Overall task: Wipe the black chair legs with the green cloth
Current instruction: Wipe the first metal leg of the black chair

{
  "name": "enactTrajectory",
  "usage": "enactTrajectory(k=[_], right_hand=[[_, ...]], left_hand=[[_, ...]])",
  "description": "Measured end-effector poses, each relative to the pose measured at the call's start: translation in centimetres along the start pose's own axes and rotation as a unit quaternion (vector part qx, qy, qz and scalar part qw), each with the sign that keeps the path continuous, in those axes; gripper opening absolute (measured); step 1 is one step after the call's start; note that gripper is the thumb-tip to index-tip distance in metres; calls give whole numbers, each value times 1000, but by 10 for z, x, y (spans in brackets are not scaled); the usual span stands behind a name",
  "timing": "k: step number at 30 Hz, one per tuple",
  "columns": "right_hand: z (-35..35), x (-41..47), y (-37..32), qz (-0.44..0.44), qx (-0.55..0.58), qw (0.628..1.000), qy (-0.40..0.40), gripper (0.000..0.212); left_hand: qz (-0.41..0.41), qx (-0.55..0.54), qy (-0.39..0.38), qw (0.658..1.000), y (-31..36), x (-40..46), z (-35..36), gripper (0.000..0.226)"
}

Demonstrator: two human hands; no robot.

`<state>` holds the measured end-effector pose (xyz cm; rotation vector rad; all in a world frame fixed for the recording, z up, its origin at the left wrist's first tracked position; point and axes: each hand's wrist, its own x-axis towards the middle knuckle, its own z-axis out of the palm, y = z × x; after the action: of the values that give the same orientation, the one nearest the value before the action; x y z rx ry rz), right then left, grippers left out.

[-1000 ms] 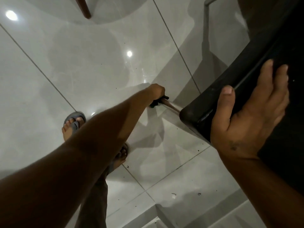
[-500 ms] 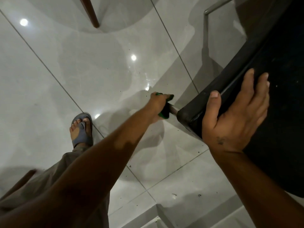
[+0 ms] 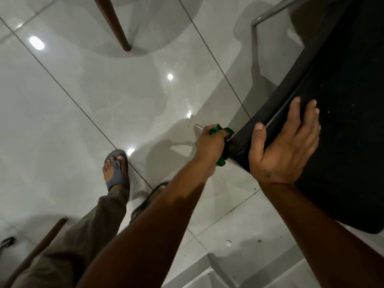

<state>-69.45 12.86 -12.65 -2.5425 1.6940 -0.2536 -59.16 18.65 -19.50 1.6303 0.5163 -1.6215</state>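
Note:
The black chair seat (image 3: 342, 96) fills the right side, its near corner beside my hands. My left hand (image 3: 209, 142) is closed around the green cloth (image 3: 220, 161), which is wrapped on the chair leg right under that corner. Only the leg's pale lower end (image 3: 197, 129) pokes out past my fingers; the rest is hidden by hand and cloth. My right hand (image 3: 284, 146) lies flat on the seat, thumb hooked over its edge.
Glossy grey floor tiles (image 3: 83, 100) with light reflections spread to the left. A brown wooden leg (image 3: 116, 26) stands at the top, another brown leg (image 3: 35, 250) at bottom left. A metal chair frame bar (image 3: 270, 13) shows top right. My feet in sandals (image 3: 116, 169) stand below my left arm.
My left hand slid the green cloth up the leg toward the seat corner, exposing the leg's lower end. My right hand kept its hold on the seat.

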Motion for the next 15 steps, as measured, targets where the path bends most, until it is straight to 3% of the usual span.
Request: enactTrajectory(k=[11,15], right_hand=[[-5,4,-7,24,-4,999,-35,77],[-11,4,-8,29,-14,997,-71,77]], left_hand=[[-34,45,-18,998,39,-36,-11,14],[15,24,-22,999,44,-37,-19,21]])
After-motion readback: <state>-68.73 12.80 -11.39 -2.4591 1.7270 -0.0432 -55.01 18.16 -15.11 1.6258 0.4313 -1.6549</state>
